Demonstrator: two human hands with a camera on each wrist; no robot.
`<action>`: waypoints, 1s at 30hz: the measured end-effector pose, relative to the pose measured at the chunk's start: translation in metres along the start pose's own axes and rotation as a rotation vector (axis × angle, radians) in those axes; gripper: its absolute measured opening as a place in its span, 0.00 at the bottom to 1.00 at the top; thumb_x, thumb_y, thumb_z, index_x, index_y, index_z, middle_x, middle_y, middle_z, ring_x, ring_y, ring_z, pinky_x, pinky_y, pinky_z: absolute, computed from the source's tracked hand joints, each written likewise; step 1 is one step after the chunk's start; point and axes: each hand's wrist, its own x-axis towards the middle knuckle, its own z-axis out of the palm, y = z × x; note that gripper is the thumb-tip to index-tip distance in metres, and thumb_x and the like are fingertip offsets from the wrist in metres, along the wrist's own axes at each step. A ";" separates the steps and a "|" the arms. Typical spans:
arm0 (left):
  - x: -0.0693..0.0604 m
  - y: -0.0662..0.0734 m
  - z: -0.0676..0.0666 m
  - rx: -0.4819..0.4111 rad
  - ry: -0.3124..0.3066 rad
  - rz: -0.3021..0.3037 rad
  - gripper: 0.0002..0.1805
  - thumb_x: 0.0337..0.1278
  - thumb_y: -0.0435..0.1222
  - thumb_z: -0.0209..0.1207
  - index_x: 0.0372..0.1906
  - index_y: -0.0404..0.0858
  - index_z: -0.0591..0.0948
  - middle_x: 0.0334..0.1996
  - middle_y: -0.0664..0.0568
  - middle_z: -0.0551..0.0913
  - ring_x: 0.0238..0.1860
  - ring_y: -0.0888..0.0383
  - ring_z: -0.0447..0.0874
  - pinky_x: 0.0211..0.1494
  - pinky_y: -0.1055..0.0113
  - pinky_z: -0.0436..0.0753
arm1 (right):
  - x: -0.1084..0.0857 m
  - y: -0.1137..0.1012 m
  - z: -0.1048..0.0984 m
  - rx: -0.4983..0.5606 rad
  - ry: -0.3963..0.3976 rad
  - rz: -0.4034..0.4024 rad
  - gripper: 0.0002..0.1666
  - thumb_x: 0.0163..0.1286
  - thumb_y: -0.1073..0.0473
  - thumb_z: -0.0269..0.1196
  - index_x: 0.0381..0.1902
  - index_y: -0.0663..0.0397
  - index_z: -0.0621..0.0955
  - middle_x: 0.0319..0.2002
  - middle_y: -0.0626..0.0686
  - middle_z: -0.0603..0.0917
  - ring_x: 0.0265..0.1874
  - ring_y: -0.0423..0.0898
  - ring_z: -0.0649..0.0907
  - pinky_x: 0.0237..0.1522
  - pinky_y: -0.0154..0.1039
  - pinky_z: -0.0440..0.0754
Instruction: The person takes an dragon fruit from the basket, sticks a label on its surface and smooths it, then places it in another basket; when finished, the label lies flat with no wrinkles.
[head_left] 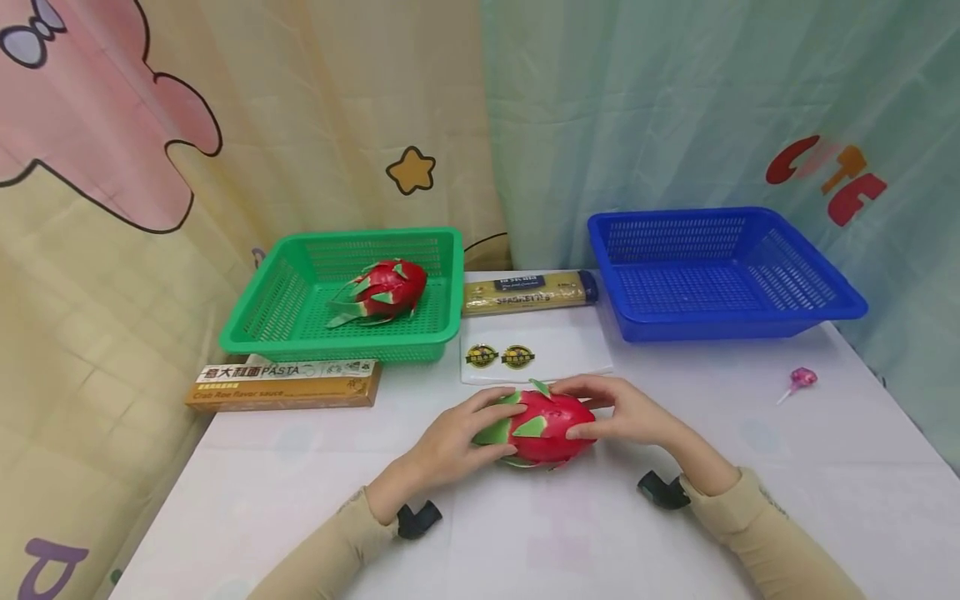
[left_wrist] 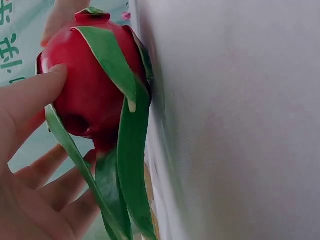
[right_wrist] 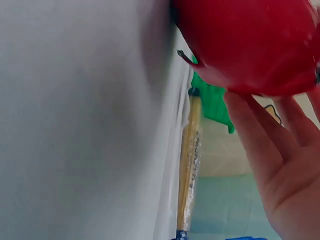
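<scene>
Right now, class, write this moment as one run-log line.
left hand: holds dragon fruit | right hand: holds same dragon fruit | green basket: second dragon fruit inside | lollipop: on table

At the near middle of the white table (head_left: 562,533), a red-and-green oval dragon fruit (head_left: 551,427) is between the left hand (head_left: 457,433) and right hand (head_left: 630,412). Far left, a green rectangular plastic basket (head_left: 341,348) holds a second red-and-green dragon fruit (head_left: 397,287); a long brown-and-white pasta carton (head_left: 285,387) lies before that basket. Far right stands a blue rectangular plastic basket (head_left: 742,327), a pink lollipop (head_left: 803,377) before it. Between the baskets lies a yellow spaghetti packet (head_left: 525,293), a flat white sheet (head_left: 570,354) before it.
</scene>
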 end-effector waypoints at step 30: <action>0.023 -0.060 -0.027 -0.361 0.064 -0.263 0.20 0.65 0.35 0.55 0.57 0.27 0.74 0.54 0.37 0.76 0.56 0.44 0.73 0.57 0.51 0.73 | 0.061 0.037 -0.032 0.081 0.132 0.250 0.20 0.65 0.57 0.62 0.51 0.65 0.78 0.44 0.59 0.82 0.39 0.48 0.83 0.40 0.41 0.82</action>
